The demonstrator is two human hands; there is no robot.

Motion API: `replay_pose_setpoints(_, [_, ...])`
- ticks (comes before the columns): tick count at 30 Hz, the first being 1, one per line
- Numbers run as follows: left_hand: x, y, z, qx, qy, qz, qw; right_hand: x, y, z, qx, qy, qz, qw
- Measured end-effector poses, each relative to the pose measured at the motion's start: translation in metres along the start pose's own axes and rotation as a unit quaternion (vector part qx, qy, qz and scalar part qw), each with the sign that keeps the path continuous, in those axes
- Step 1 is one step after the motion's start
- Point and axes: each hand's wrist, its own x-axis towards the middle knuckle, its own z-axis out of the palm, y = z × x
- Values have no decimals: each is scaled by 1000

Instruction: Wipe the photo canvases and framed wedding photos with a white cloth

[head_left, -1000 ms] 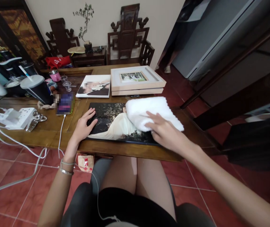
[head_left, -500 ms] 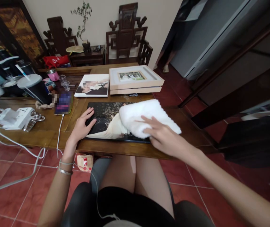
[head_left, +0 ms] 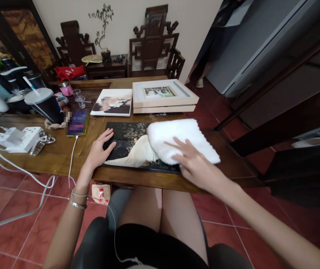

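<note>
A dark, glossy photo panel (head_left: pixel 128 144), printed with a long pale dress and small blossoms, lies flat on the wooden table near its front edge. My left hand (head_left: pixel 100 149) rests on the panel's left end, fingers stretched out and thumb apart. Over the right part of the panel lies a folded white towel (head_left: pixel 182 130), which hides that end. My right hand (head_left: pixel 189 160) presses on the towel's near side and holds it, with some fingers spread over the cloth. The underside of this hand is hidden.
Behind the panel lie a white photo print (head_left: pixel 112 102) and stacked pale frames (head_left: pixel 165 95). To the left are a phone (head_left: pixel 77 123) on a charging cable, a power strip (head_left: pixel 28 138) and a lidded dark cup (head_left: pixel 43 104). A person's legs (head_left: pixel 205 63) show beyond the table.
My right hand and the towel have moved slightly right, showing a little more of the printed dress. The towel looks more spread out. My left hand stays on the panel; the whole view has shifted slightly.
</note>
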Motion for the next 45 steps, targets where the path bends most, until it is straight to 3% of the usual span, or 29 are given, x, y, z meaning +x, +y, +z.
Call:
replay_pose_setpoints(4, [0, -1, 0, 4, -2, 3, 1000, -36, -52, -6, -3, 46, -44, 998])
replay_pose_setpoints(7, [0, -3, 1, 4, -7, 9, 1000, -37, -62, -12, 2, 49, -73, 996])
replay_pose_setpoints(11, [0, -6, 2, 2, -4, 22, 1000, -11, -41, -19, 26, 11, -36, 999])
replay_pose_setpoints(18, [0, -7, 1, -1, 0, 22, 1000, 69, 30, -6, -24, -21, 72, 997])
replay_pose_setpoints(22, [0, -5, 0, -1, -3, 18, 1000, 82, 43, 2, -51, -32, 94, 994])
replay_pose_setpoints(25, [0, -3, 0, 2, -3, 17, 1000, 60, 23, 3, -40, -15, 58, 997])
replay_pose_setpoints(31, [1, -2, 1, 10, -6, 19, 1000, -13, -60, -9, -10, 22, -22, 999])
replay_pose_setpoints(35, [1, -4, 2, 13, -8, 19, 1000, -24, -84, -20, 5, 11, -59, 998])
replay_pose_setpoints(38, [1, -6, 2, 8, -10, 23, 1000, -5, -69, -24, 25, -21, -34, 999])
replay_pose_setpoints(45, [1, -6, 3, -2, -5, 20, 1000, 78, 13, -7, -5, -46, 72, 996])
